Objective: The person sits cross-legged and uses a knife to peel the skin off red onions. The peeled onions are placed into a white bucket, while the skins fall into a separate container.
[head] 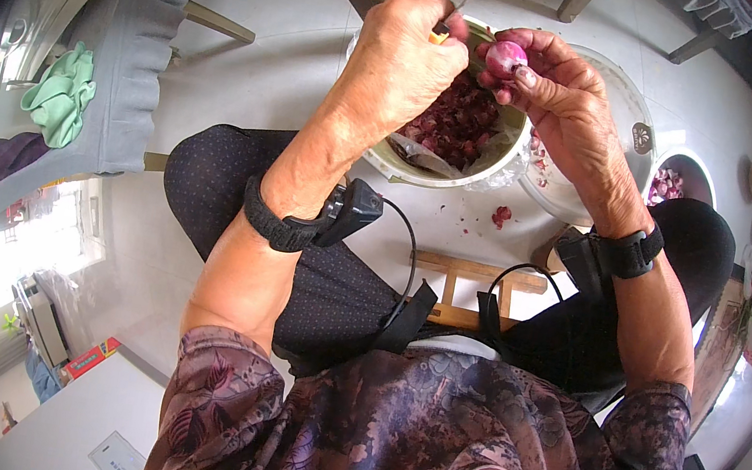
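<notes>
My left hand (410, 58) is closed around a small knife (439, 34) with a yellow and black handle. Its thin blade points up and away from me. Between the thumb and fingers of my right hand (565, 88) is a small red onion (506, 59), its surface shiny purple and white. Both hands are raised over a pale bucket (421, 178), close together but apart. Dark red onion skins (455, 119) lie inside it, with clear plastic film (502, 170) along its rim.
Right of the bucket sits a wide clear basin (633, 76) holding skin scraps. A white bowl (703, 171) beyond it contains onion pieces. Loose skins (501, 216) lie on the floor. A wooden stool (480, 272) is between my legs; a green cloth (61, 97) rests at left.
</notes>
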A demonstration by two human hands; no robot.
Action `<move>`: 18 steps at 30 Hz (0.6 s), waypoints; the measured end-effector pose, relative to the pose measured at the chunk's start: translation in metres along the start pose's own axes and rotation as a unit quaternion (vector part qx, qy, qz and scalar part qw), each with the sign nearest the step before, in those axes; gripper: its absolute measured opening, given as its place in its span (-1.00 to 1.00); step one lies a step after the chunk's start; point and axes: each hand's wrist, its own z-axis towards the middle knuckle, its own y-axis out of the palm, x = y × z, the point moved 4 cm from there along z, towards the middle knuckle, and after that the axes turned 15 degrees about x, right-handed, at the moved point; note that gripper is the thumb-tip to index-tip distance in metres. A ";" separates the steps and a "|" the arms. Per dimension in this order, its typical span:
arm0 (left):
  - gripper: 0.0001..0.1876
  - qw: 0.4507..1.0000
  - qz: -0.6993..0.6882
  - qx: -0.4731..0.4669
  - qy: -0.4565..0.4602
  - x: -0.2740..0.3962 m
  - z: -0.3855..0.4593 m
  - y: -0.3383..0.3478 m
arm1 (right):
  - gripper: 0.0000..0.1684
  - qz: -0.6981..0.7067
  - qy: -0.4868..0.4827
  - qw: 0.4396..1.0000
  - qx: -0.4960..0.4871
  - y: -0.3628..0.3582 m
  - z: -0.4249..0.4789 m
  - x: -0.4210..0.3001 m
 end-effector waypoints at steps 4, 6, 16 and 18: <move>-0.87 0.997 0.025 -0.056 -0.054 0.012 -0.004 0.000 | -0.70 -0.033 -0.002 0.999 0.038 -0.002 0.000 0.003; -0.87 0.998 0.023 -0.052 -0.027 0.014 -0.005 0.002 | -0.70 -0.061 -0.005 0.997 0.039 -0.003 0.001 0.004; -0.84 0.973 0.119 -0.040 0.195 0.019 -0.012 0.011 | -0.66 -0.192 -0.045 0.979 0.056 -0.001 0.000 0.003; -0.87 0.967 0.127 -0.041 0.215 0.024 -0.014 0.011 | -0.66 -0.189 -0.031 0.980 0.061 0.000 -0.003 0.002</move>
